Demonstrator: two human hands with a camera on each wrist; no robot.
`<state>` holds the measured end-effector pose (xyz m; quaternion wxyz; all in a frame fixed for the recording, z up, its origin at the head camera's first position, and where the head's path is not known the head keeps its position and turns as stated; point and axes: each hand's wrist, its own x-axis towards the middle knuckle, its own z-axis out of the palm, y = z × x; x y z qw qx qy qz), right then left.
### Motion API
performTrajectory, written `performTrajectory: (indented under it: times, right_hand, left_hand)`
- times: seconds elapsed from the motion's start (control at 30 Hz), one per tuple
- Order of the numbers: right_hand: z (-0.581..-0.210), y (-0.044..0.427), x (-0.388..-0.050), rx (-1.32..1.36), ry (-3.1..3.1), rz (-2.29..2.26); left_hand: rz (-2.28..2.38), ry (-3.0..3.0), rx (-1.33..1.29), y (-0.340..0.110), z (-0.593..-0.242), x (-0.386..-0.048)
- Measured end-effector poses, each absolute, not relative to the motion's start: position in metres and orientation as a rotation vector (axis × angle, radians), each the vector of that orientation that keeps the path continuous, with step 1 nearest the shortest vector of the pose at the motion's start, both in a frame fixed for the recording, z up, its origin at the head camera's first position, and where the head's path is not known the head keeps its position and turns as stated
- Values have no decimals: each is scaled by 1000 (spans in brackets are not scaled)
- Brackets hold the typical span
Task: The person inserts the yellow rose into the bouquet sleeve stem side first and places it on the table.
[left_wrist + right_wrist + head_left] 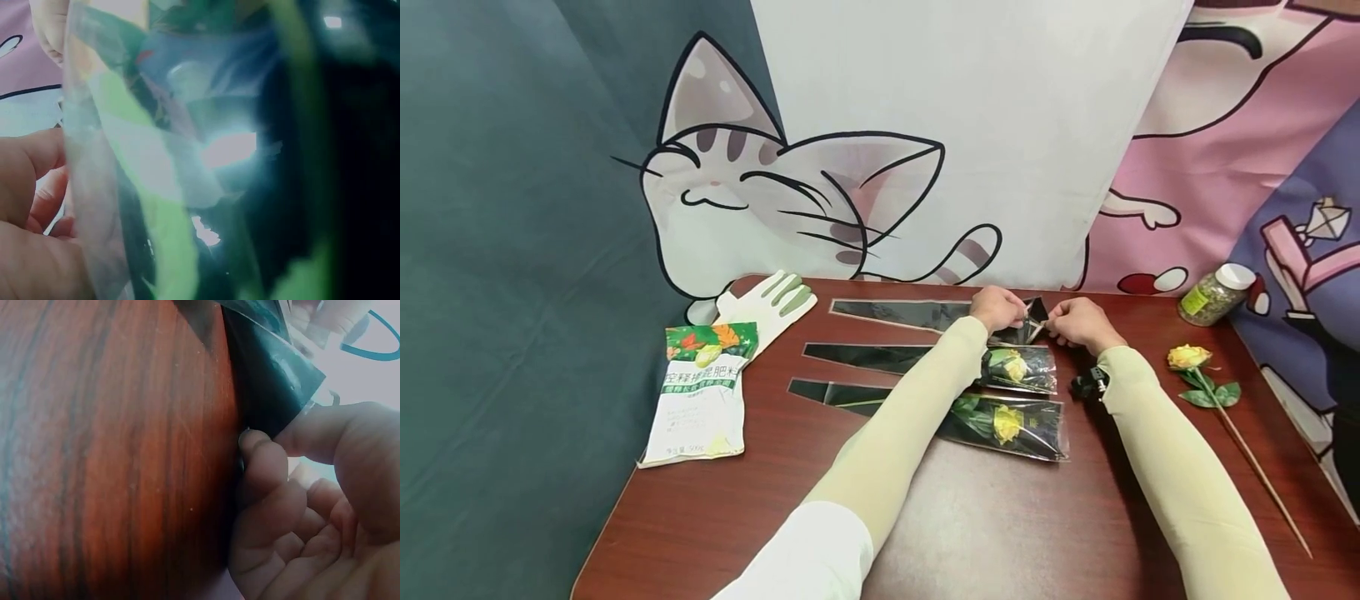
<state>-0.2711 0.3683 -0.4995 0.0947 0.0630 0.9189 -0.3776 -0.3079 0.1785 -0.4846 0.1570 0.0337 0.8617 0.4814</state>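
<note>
An unfilled black flower sleeve with a clear front (902,313) lies at the back of the table, its wide right end lifted and spread. My left hand (997,310) pinches that end from the left. From the right, my right hand (1081,323) grips its corner. The right wrist view shows thumb and forefinger of the right hand (300,494) pinching the black film (265,375). In the left wrist view, a blurred clear wrapper (231,169) with green inside covers most of the left hand (37,212).
Nearer me lie two sleeves (1037,377) (1045,429), each holding a yellow rose. A loose yellow rose (1189,358) lies at right, below a white-lidded jar (1216,296). A fertilizer bag (700,408) and white glove (775,308) are at left. A printed cloth (1037,125) hangs behind.
</note>
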Motion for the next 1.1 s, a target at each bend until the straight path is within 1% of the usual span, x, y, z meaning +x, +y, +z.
performTrajectory:
  times: [0.23, 0.47, 0.67, 0.8, 1.1]
  right_hand:
    - [-501, 369, -264, 226, 2733, -1165]
    - [-495, 368, -256, 218, 2771, -1216]
    - [-490, 371, -245, 242, 2785, -1230]
    - [-485, 379, -230, 235, 2799, -1237]
    - [-479, 415, -183, 192, 2886, -1267]
  left_hand:
    - [1367, 2445, 71, 178, -487, -307]
    - [1373, 2440, 78, 182, -486, -310]
    - [1340, 2471, 116, 181, -484, -306]
    - [1324, 2501, 154, 179, -480, -302]
    - [1282, 2521, 182, 174, -475, -298]
